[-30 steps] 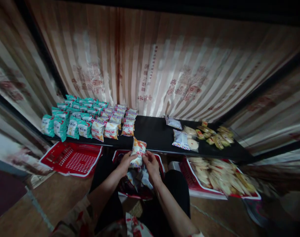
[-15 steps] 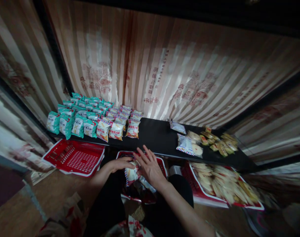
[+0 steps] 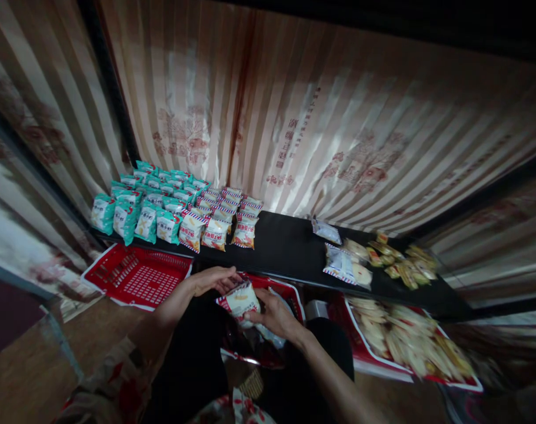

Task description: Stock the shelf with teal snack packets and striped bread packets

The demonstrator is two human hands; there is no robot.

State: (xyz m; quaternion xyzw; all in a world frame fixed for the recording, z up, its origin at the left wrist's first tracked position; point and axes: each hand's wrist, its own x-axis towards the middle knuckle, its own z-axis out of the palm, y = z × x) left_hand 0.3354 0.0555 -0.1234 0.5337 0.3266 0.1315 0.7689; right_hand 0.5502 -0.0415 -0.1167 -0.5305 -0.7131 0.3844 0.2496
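Observation:
My right hand (image 3: 276, 316) grips a white snack packet (image 3: 240, 302) with a striped edge and red print, its thumb lying across the packet's front. At the packet's upper left, the curled fingers of my left hand (image 3: 213, 281) close on its top edge, with some fingertips hidden. Both hands are above a red basket (image 3: 294, 293) between my knees. Inside that basket, other packaging shows dimly, including a pale bag (image 3: 271, 335) under my right hand.
A black shelf (image 3: 285, 241) runs across in front. On it stand teal packets (image 3: 146, 221), striped-edge packets (image 3: 215, 232), flat bags (image 3: 339, 262) and small yellowish packs (image 3: 411, 271). A red basket (image 3: 150, 277) sits at left; another (image 3: 362, 338) holds pale packs at right.
My right hand, spread over the packet before, has lowered and closed on its right side. The packet has come up and tilted, showing more of its front. My left hand has shifted slightly up.

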